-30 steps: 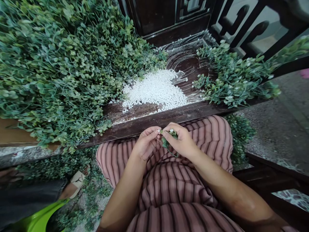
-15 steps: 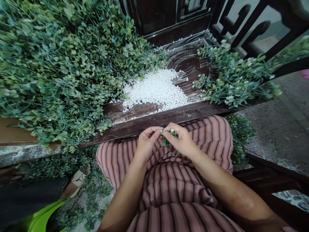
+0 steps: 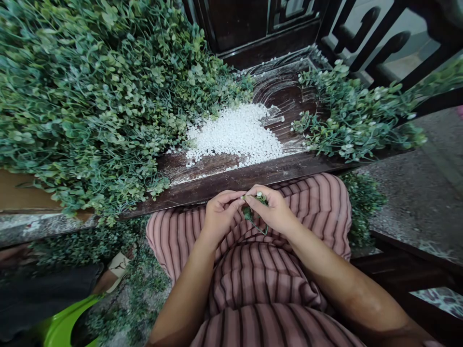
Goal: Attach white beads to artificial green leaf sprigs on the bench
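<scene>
My right hand [image 3: 273, 209] is closed around an artificial green sprig [image 3: 248, 213], whose leaves and thin stem hang below the fingers over my lap. A white bead [image 3: 259, 194] shows on the sprig beside the right fingers. Meeting it from the other side, my left hand [image 3: 220, 214] pinches thumb and forefinger at a tiny pale bead [image 3: 243, 197] by the sprig's tip; the fingers partly hide it. Just beyond both hands, a loose heap of white beads [image 3: 237, 132] lies on the dark wooden bench seat [image 3: 217, 180].
A large mass of artificial greenery [image 3: 108, 96] covers the left of the bench. A smaller bunch with white tips [image 3: 358, 115] lies at the right, by the openwork armrest [image 3: 365, 38]. Below left are a person's sandalled foot [image 3: 117, 270], a green plastic stool [image 3: 68, 320] and more greenery.
The left fingertips have shifted slightly along the sprig's tip, and the pale bead there is less exposed. The right hand keeps its hold; the view has moved a little.
</scene>
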Demonstrator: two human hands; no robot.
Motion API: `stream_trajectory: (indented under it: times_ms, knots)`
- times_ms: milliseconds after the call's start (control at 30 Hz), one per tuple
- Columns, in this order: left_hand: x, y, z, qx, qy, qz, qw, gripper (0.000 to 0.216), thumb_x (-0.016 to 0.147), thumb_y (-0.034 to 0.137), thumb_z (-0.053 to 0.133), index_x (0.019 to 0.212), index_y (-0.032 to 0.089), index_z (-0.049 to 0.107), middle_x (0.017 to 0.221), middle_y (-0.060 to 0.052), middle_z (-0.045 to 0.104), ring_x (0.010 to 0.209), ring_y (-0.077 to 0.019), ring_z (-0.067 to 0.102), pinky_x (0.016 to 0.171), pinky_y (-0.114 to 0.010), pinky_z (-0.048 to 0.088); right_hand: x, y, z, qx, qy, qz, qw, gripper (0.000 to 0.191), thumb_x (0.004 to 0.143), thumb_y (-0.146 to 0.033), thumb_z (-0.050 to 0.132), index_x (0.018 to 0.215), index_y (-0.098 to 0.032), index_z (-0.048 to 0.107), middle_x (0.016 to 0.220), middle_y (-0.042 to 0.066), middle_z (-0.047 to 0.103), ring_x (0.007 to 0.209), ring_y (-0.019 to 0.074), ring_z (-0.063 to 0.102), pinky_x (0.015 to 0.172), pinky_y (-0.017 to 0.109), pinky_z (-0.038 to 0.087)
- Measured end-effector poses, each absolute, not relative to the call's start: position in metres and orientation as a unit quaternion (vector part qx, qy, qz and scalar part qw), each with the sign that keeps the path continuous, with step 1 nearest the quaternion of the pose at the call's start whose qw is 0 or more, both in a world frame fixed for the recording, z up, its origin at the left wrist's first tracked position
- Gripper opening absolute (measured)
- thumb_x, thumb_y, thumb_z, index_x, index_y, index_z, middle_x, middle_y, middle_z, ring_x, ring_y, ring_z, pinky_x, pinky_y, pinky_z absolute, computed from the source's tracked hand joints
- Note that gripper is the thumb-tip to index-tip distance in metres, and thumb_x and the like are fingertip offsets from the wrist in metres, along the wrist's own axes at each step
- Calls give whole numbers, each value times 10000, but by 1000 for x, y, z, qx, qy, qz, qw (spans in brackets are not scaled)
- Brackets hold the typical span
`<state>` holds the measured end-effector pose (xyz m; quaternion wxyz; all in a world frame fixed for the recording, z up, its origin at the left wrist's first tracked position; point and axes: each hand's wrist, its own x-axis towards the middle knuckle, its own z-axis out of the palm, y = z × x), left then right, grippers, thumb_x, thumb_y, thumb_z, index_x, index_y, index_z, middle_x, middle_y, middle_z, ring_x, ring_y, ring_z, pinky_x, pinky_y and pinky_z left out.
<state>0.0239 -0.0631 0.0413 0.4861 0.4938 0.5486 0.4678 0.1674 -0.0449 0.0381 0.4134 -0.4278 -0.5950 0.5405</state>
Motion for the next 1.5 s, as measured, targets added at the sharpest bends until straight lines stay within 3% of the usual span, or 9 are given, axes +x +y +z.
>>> stream_trajectory:
  times_ms: [333, 700, 1500]
  knots:
    - [28, -63, 45, 475, 567, 489, 464, 88, 687, 169, 654, 724, 201, 728, 734, -31, 676, 727, -133, 590, 738, -241, 438, 168, -45, 37, -435, -582, 551, 411, 184, 784, -324, 535, 681, -174, 564, 638, -5, 522, 612, 118, 494, 599, 248, 404]
    - [27, -65, 52, 188, 481, 521, 680, 179, 530, 215, 776, 684, 148, 714, 613, 0, 637, 574, -54, 518, 628, -185, 430, 163, -45, 42, -424, -634, 483, 429, 126, 786, -201, 505, 672, -178, 554, 642, 3, 529, 634, 122, 515, 629, 250, 422]
    - [24, -64, 49, 87, 423, 473, 768, 173, 547, 136, 737, 680, 119, 627, 575, 30, 558, 471, -10, 432, 507, -139, 396, 167, -45, 47, -415, -660, 471, 413, 115, 774, -176, 514, 668, -180, 557, 635, -3, 506, 616, 117, 495, 611, 246, 405]
